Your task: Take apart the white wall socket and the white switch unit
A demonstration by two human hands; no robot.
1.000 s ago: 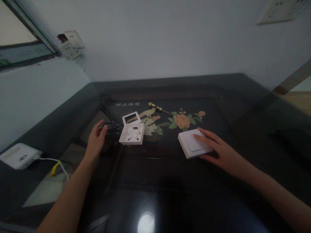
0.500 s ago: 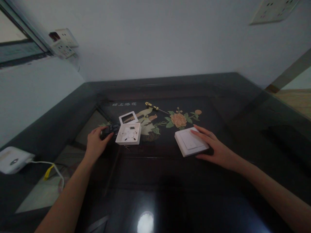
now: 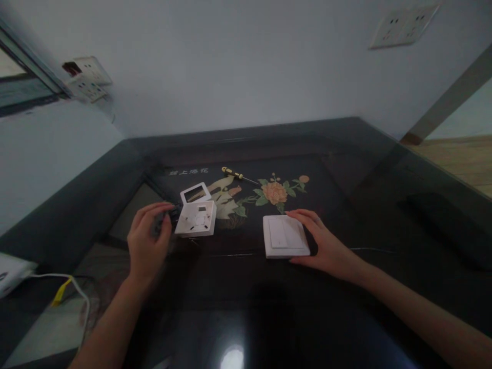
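My left hand (image 3: pixel 148 246) is curled around a black switch module (image 3: pixel 158 223), with thumb and fingers on its sides; much of the module is hidden. Right beside it sits an open white back box (image 3: pixel 196 219), its hollow side up. A white rectangular frame (image 3: pixel 196 193) leans or rests at the box's far edge. My right hand (image 3: pixel 321 245) grips a white wall switch (image 3: pixel 285 237) by its right side, thumb on the near edge and fingers on the far edge. The switch lies flat on the table, rocker up.
A yellow-and-black screwdriver (image 3: pixel 233 173) lies beyond the box. Small screws (image 3: pixel 194 241) lie just in front of it. At left is a white device (image 3: pixel 13 274) with a white cable (image 3: pixel 79 289). A dark flat object (image 3: pixel 446 225) lies at right. Wall sockets (image 3: pixel 403 26) are behind.
The wall switch has turned to sit squarer and slid slightly left under my right hand. My left hand has closed more around the black module and drawn slightly nearer. The view has shifted a little.
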